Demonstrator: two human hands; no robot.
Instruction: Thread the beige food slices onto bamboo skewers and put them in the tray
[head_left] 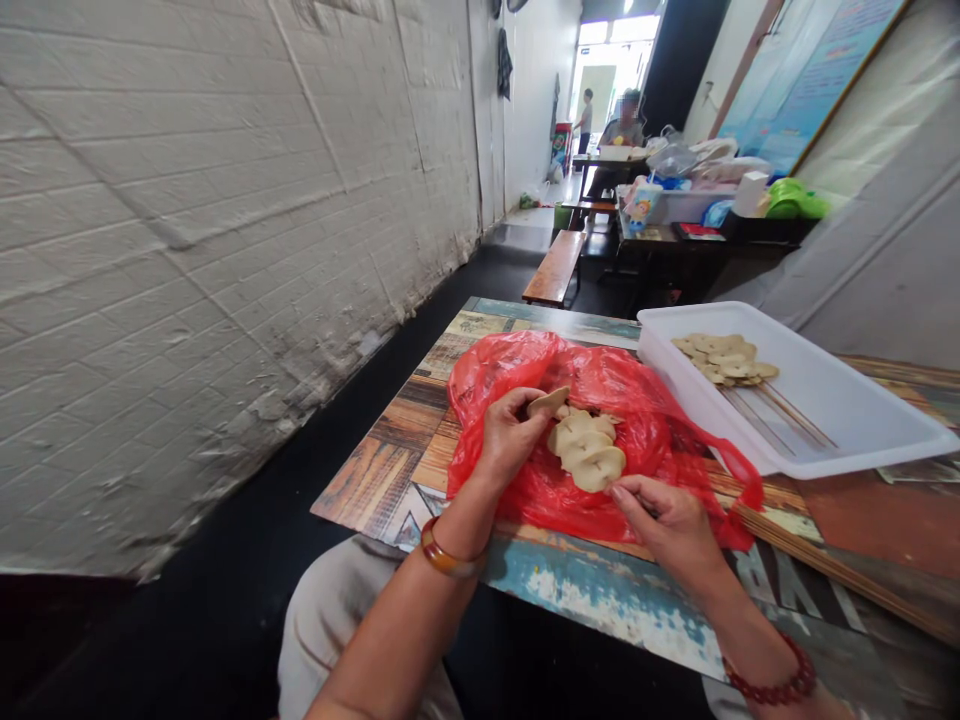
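My left hand (514, 430) pinches a thin, round beige slice (550, 402) over an open red plastic bag (499, 375). My right hand (667, 520) is closed, thumb and forefinger pressed together at the lower end of an overlapping row of beige slices (589, 450). These slices look threaded like those in the tray, though the stick itself is hidden. Behind them, more pale pieces show partly inside the bag. To the right, a white plastic tray (847, 400) holds skewered slices (724, 358), their bare thin sticks (784, 410) pointing toward me.
A bundle of long bamboo sticks (847, 575) lies on the patterned table (637, 600), right of my right hand. The white wall (225, 220) runs along the left. Beyond the table are a wooden bench (555, 268), a cluttered table (660, 235) and two people.
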